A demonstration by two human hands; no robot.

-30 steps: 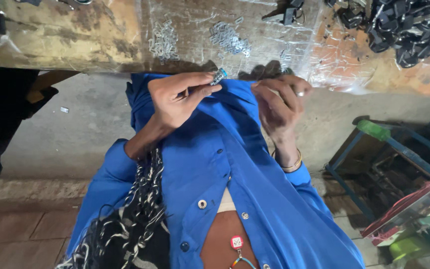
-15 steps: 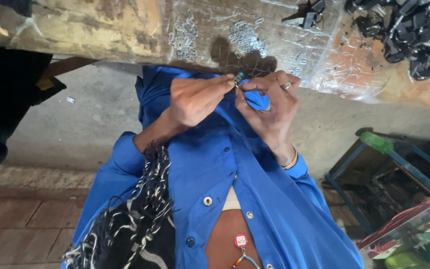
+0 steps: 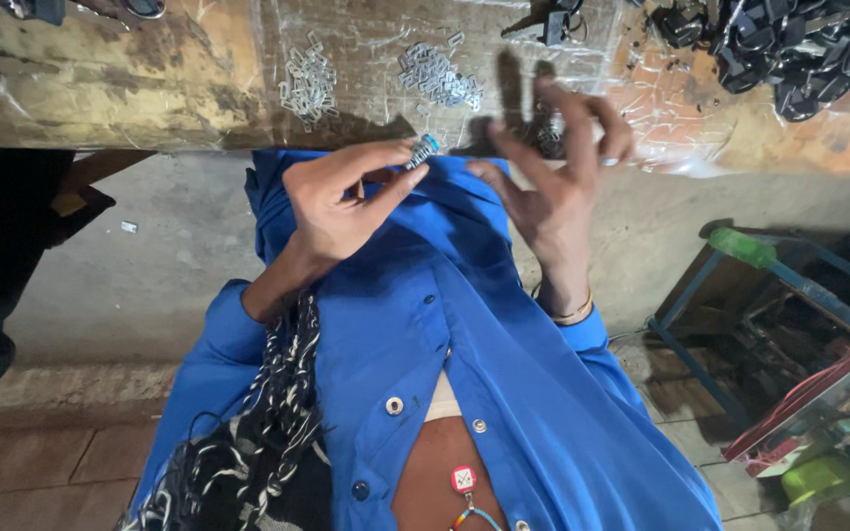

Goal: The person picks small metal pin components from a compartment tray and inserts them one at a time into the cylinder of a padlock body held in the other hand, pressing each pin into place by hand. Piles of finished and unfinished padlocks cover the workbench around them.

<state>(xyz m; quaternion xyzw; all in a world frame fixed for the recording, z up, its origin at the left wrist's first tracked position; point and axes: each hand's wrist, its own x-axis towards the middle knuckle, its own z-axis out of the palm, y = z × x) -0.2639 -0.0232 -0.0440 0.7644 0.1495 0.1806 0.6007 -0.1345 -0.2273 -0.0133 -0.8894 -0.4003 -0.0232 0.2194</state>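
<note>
Assembly stage, small part in hand: left hand (image 3: 341,202) pinches a small silvery metal piece with a blue end (image 3: 422,151) between thumb and fingertips, held just below the edge of the plastic-covered wooden workbench (image 3: 150,88). Right hand (image 3: 555,167) is blurred, fingers spread, gripping nothing visible, just beside the piece but apart from it. Judged best practice: a steady pinch, blue end exposed. Loose heaps of small silvery clips (image 3: 309,79) lie on the bench above, near the left hand.
</note>
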